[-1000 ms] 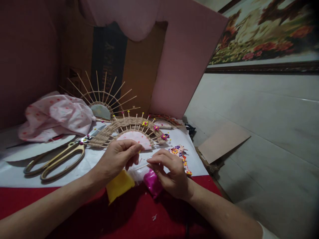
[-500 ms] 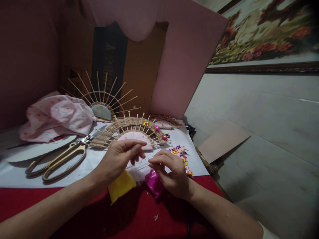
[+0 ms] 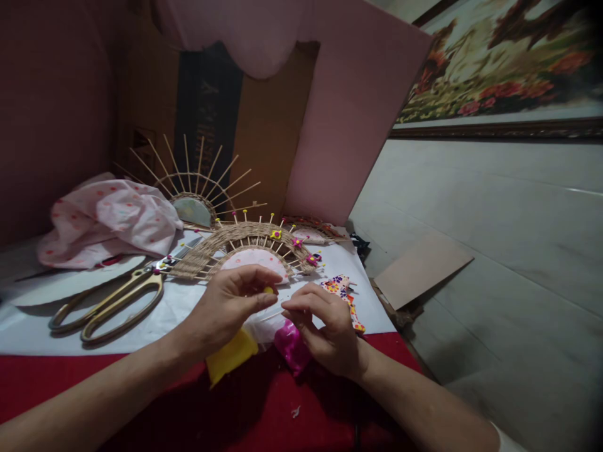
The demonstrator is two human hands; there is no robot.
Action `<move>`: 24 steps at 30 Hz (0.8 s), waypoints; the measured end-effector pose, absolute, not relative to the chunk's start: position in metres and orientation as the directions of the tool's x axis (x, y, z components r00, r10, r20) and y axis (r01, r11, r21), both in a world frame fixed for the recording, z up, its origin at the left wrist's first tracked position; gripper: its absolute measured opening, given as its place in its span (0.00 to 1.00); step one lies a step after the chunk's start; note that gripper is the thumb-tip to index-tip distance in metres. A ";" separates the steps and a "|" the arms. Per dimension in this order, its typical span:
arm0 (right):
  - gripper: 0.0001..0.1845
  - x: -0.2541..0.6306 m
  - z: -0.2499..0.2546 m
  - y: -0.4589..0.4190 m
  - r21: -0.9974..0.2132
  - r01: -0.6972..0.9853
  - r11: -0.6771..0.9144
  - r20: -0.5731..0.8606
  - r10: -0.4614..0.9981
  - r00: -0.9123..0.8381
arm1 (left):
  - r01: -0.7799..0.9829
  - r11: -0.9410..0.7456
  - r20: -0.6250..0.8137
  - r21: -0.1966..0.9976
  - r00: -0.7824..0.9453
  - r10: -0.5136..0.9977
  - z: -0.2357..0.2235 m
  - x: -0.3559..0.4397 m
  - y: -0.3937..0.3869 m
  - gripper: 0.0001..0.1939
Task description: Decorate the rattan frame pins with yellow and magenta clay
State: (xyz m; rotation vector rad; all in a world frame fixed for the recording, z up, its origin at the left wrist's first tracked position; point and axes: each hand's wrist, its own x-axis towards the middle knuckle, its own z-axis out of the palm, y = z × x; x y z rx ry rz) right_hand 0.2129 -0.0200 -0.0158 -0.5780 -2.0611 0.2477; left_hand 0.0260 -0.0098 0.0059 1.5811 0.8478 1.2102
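Observation:
Between the thumb and fingers of my left hand [image 3: 233, 302] is a small yellow clay ball [image 3: 268, 290]. My right hand [image 3: 325, 323] pinches a thin pale stick [image 3: 272, 314] whose end points left. Below my hands lie a yellow clay packet [image 3: 230, 356] and a shiny magenta clay packet [image 3: 293, 346], the latter partly behind my right fingers. Just beyond stands a woven half-round fan [image 3: 202, 251] with a pink dotted centre. Yellow and magenta beads tip its spokes, and small clay flowers [image 3: 298, 242] sit on its right side.
Gold-handled scissors [image 3: 120, 307] lie at left beside a crumpled dotted cloth [image 3: 113, 220]. Behind is a bare-spoked half-round frame [image 3: 193, 210]. A flower-patterned cutout [image 3: 336, 285] lies right of my hand. A pink cardboard box [image 3: 348, 113] rises at the back.
My left fingers have shifted round the yellow ball, lifting apart and closing on it again, so it shows more clearly now. My right hand has stayed almost still with the stick.

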 end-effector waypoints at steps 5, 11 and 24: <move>0.07 0.212 -0.014 -0.021 -0.393 0.291 0.872 0.756 0.487 -0.437 | 0.046 -0.289 0.270 0.956 0.238 0.933 0.010 0.025 -0.010 0.13; 0.05 0.212 -0.016 -0.022 -0.434 0.287 0.854 0.752 0.519 -0.406 | 0.002 -0.290 0.277 0.957 0.290 0.916 0.008 0.028 -0.011 0.09; 0.06 0.212 -0.014 -0.022 -0.416 0.331 0.847 0.739 0.527 -0.420 | 0.015 -0.289 0.273 0.957 0.287 0.918 0.008 0.027 -0.013 0.09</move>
